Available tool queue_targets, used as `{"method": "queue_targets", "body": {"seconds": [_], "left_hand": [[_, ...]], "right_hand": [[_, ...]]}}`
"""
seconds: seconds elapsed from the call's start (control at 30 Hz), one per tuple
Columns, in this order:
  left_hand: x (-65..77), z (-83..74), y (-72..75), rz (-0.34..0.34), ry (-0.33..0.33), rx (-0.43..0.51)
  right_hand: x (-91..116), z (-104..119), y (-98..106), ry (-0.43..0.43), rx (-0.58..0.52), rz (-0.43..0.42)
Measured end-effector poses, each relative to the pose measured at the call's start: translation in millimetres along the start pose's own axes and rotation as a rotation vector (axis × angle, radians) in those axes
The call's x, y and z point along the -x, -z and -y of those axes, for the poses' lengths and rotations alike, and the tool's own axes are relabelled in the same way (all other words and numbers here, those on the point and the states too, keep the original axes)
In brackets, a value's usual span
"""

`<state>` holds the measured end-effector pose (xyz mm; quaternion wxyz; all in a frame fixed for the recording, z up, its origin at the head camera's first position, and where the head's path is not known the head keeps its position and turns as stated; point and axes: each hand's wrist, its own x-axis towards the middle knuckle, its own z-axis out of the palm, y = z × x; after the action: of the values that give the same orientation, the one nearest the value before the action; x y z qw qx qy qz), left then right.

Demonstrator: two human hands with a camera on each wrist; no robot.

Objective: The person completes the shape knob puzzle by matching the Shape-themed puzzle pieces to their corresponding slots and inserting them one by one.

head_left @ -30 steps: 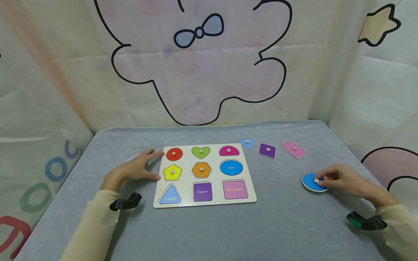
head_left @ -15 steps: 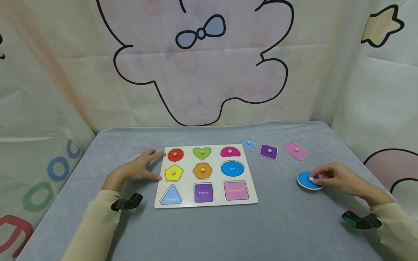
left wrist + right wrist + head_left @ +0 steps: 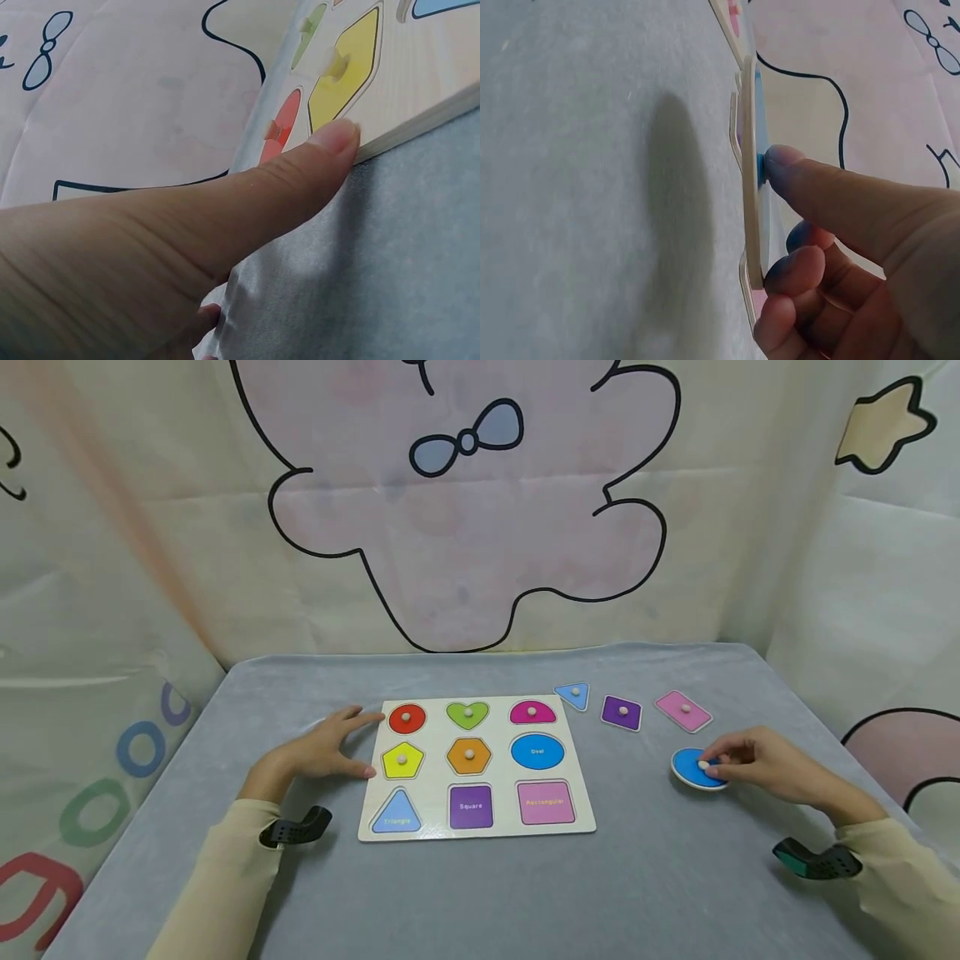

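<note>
My right hand point(image 3: 776, 772) pinches the small knob of a blue oval puzzle piece point(image 3: 686, 767) between thumb and fingers. In the right wrist view the piece point(image 3: 751, 217) is lifted off the cloth, its shadow lying apart from it. My left hand point(image 3: 315, 752) touches the left edge of a white wooden shape puzzle board point(image 3: 433, 785), thumb and forefinger spread. In the left wrist view the thumb point(image 3: 300, 172) lies at the board's edge beside the yellow pentagon point(image 3: 346, 71). On the board, the blue "Oval" recess point(image 3: 537, 751) shows its printed word.
Behind the board's right corner lie a light blue triangle piece point(image 3: 573, 695), a purple square piece point(image 3: 621, 713) and a pink rectangle piece point(image 3: 684, 711). Red, green, magenta, yellow and orange pieces sit in the board. Grey cloth point(image 3: 480, 902) covers the table; printed curtains stand behind.
My right hand has moved left and slightly away from me, carrying the blue oval piece toward the board. The left hand stays at the board's edge; the view has shifted slightly.
</note>
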<state>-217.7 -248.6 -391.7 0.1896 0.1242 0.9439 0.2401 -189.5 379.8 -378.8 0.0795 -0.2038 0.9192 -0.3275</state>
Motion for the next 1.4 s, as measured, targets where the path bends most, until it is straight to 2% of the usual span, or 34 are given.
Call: {"method": "queue_targets", "body": {"seconds": [0.23, 0.57, 0.9, 1.1, 1.4], "left_hand": [[-0.8, -3.8, 1.8, 0.002, -0.003, -0.002], [0.2, -3.1, 1.8, 0.001, 0.001, 0.001], [1.6, -3.2, 1.5, 0.001, -0.003, -0.014], [0.2, -4.5, 1.1, -0.003, -0.008, -0.012], [1.1, -2.1, 1.7, -0.002, -0.006, -0.015]], "right_hand": [[-11.5, 10.8, -4.2, 0.002, 0.015, 0.003], [-22.7, 18.3, -11.4, 0.094, -0.064, 0.032], [-25.1, 21.8, -9.2, 0.103, -0.107, 0.052], [-26.8, 24.4, -10.1, 0.089, -0.093, 0.041], [-42.3, 34.3, -14.1, 0.048, -0.072, 0.018]]}}
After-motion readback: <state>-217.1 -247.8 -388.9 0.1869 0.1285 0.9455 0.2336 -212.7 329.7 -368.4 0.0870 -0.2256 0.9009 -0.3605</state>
